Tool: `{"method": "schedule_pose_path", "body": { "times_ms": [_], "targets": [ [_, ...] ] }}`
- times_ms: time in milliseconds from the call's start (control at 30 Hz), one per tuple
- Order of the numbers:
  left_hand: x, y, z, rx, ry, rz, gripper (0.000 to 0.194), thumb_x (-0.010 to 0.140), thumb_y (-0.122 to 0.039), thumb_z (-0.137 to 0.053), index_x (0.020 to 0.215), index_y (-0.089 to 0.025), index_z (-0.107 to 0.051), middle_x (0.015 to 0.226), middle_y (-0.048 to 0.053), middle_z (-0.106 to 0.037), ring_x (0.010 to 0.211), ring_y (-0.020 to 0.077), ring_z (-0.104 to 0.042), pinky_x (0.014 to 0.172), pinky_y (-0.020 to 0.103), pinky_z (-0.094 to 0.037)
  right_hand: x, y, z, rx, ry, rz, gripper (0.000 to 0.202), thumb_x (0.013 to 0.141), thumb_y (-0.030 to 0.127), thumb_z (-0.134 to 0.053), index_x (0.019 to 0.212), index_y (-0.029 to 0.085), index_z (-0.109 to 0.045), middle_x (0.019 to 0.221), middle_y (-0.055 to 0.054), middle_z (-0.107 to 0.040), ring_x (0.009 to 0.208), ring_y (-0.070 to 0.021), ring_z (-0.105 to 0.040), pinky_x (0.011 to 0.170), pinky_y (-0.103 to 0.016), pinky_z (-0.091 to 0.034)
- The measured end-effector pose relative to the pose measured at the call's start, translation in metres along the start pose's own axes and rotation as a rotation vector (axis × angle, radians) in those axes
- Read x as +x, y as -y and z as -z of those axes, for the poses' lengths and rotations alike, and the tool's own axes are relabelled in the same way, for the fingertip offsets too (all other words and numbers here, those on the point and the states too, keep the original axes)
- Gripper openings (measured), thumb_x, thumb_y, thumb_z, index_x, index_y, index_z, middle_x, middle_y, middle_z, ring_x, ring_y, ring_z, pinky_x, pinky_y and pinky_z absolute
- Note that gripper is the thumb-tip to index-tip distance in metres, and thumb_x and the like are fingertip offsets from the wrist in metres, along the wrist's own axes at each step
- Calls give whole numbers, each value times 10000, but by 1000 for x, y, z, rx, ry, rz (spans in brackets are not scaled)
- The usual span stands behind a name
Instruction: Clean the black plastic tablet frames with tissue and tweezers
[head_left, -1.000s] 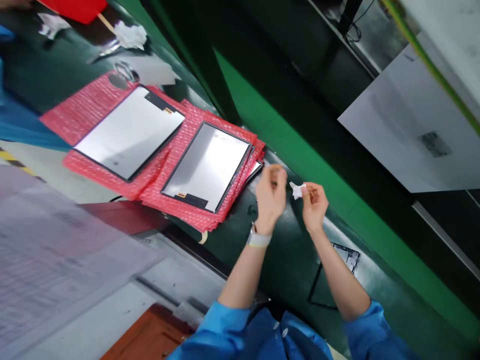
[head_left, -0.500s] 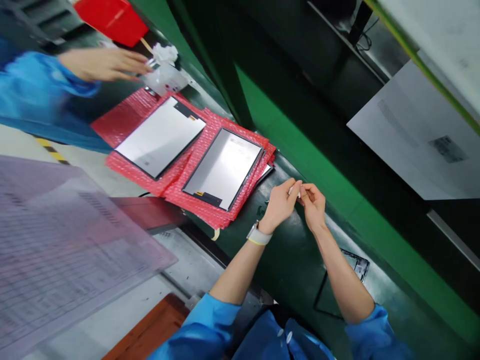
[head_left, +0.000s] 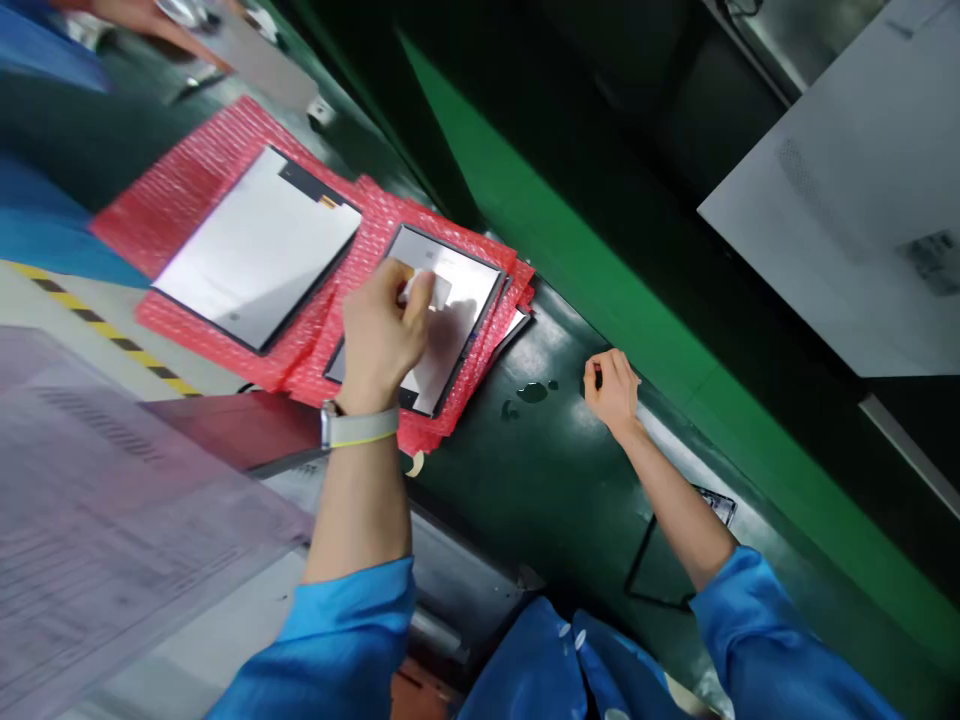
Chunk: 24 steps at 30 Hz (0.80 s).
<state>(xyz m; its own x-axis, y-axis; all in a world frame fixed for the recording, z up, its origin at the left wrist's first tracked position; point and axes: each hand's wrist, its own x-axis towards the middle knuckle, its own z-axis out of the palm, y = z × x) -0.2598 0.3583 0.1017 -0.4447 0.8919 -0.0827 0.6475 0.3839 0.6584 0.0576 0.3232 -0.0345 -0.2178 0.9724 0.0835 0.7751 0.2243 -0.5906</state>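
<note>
My left hand [head_left: 382, 325] is over the right-hand display panel [head_left: 457, 345], its thumb and fingertips closed on a small white piece [head_left: 436, 290], perhaps a wipe. Whether the piece touches the glass I cannot tell. This panel lies on red bubble-wrap sleeves [head_left: 420, 430], and a second display panel [head_left: 262, 250] lies beside it on the left. My right hand [head_left: 613, 388] rests near the bench's far edge, fingers curled in, with nothing visible in them. Between the hands, small drops of liquid [head_left: 532, 392] lie on the dark green bench [head_left: 525, 480].
A black device frame [head_left: 716, 505] lies by my right forearm, which partly covers it. At upper left is a co-worker's blurred hand [head_left: 142, 22]. A printed sheet [head_left: 135, 520] stands at left. A green ledge [head_left: 570, 255] borders the bench's far side.
My hands have parted. The left has moved left over the panel with the white piece; the right has stayed near the edge and curled. The co-worker's hand has shifted up and left.
</note>
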Motion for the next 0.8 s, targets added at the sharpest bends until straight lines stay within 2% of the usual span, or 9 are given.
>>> {"method": "schedule_pose_path", "body": {
  "times_ms": [133,267,367,500,700,800],
  "targets": [
    [7,4,-18,148,102,-66,227,1021,-388,-620,895,-199,-625,781,-3,-527,771,155,-417,771,311,-285,1,1,2,-61,4,31,250,1115,327,-466,957,217,-626,984,-83,-658,967,-223,-595,864,-367,-471],
    [8,5,-32,270,146,-100,267,1003,-454,-640,988,-195,-704,949,48,-634,859,183,-447,882,327,-379,1,1,3,-72,2,48,246,1110,322,-471,955,213,-628,981,-83,-651,960,-224,-590,862,-374,-466],
    [8,10,-28,338,108,-80,328,1015,-485,-584,1057,-188,-716,1016,83,-654,929,216,-500,987,386,-427,0,2,3,-60,6,47,238,1106,318,-477,959,212,-632,987,-87,-644,963,-228,-586,859,-378,-462],
    [8,14,-21,390,18,-27,415,1052,-447,-418,1125,-138,-686,1082,146,-649,998,259,-548,1014,439,-453,1,4,3,-44,11,40,229,1102,319,-484,957,215,-628,990,-88,-642,966,-231,-582,858,-382,-461],
    [3,13,-30,405,141,-108,368,1001,-529,-520,1031,-196,-673,1076,103,-656,1079,255,-530,1122,441,-423,1,6,4,-40,-5,49,230,1106,312,-476,949,217,-615,983,-88,-644,961,-236,-575,852,-393,-457],
    [1,15,-28,426,141,-68,356,1006,-496,-480,1021,-186,-655,1103,131,-650,1088,266,-522,1132,478,-415,1,6,4,-37,-8,52,224,1103,311,-482,944,220,-611,976,-86,-644,957,-236,-574,847,-394,-459]
  ]
}}
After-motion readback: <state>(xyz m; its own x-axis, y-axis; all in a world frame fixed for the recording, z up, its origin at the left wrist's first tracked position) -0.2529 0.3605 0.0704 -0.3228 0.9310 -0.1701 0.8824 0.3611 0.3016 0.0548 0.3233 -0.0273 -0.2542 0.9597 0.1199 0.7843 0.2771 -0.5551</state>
